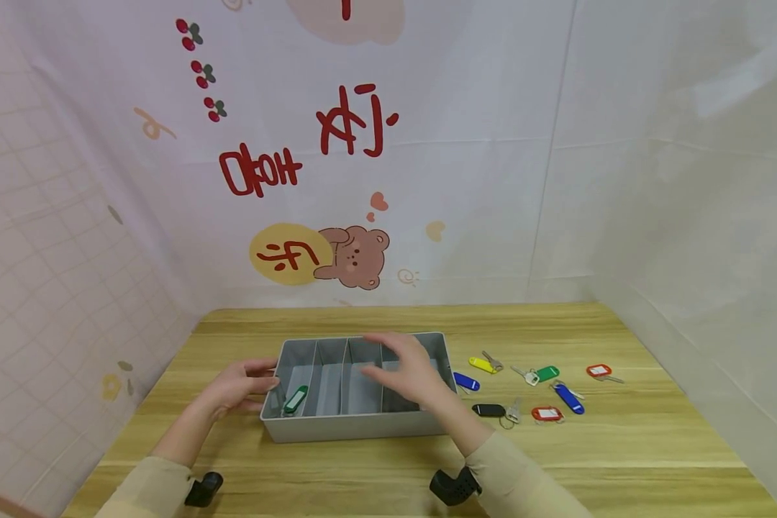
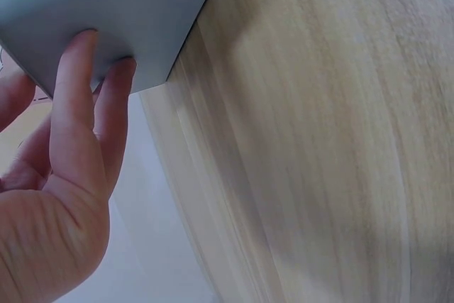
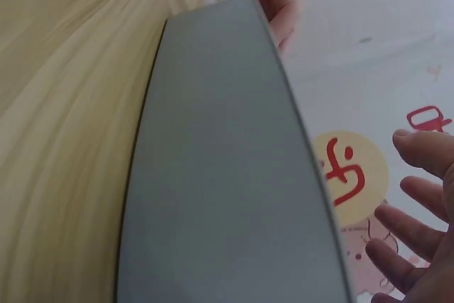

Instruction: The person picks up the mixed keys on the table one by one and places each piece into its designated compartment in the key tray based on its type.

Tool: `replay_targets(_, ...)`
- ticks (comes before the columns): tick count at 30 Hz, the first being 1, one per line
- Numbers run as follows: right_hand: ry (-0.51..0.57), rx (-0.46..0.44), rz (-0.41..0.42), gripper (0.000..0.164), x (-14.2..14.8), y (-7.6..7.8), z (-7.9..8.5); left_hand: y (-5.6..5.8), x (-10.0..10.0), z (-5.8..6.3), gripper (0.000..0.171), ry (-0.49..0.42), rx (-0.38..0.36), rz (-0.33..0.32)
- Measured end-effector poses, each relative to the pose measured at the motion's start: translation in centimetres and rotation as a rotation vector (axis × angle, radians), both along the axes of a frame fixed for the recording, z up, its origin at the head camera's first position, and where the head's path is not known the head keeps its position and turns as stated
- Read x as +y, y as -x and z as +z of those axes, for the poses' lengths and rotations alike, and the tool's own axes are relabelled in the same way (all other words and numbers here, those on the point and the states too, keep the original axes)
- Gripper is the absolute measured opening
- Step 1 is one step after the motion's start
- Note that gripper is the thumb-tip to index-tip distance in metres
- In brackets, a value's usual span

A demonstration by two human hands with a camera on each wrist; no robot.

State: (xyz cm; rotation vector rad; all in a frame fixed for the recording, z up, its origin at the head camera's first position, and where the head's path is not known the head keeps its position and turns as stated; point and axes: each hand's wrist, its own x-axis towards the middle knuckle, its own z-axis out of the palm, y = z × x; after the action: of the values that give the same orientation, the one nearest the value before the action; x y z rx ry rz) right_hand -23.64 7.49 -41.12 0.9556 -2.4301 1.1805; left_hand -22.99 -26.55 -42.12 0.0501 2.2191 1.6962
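A grey divided box stands on the wooden table, split by thin walls into several long compartments. In its leftmost compartment lies a green key tag, leaning by the front wall. My left hand holds the box's left end, thumb over the rim; in the left wrist view its fingertips press the outer end wall. Above the right-hand compartments hovers my right hand, fingers spread and holding nothing. The right wrist view shows that hand apart from the box's long side.
Tagged keys lie loose right of the box: a yellow tag, a blue tag near the box wall, a black tag, a green tag, another blue tag and two red tags. A printed cloth hangs behind the table.
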Motion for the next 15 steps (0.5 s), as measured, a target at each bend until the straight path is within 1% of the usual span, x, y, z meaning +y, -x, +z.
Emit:
replay_targets(3, -0.015, 0.036, -0.031, 0.05, 1.1, -0.2, -0.3, 0.0, 0.0, -0.1, 0.067, -0.007, 0.002, 0.003)
replay_targets(10, -0.045, 0.079, -0.07, 0.052, 3.9, -0.1, -0.8, 0.0, -0.1, -0.2, 0.066, -0.013, -0.005, 0.003)
replay_targets(15, -0.052, 0.147, -0.089, 0.053, 6.0, 0.0, -1.4, 0.0, 0.0, -0.2, 0.065, -0.004, -0.003, 0.004)
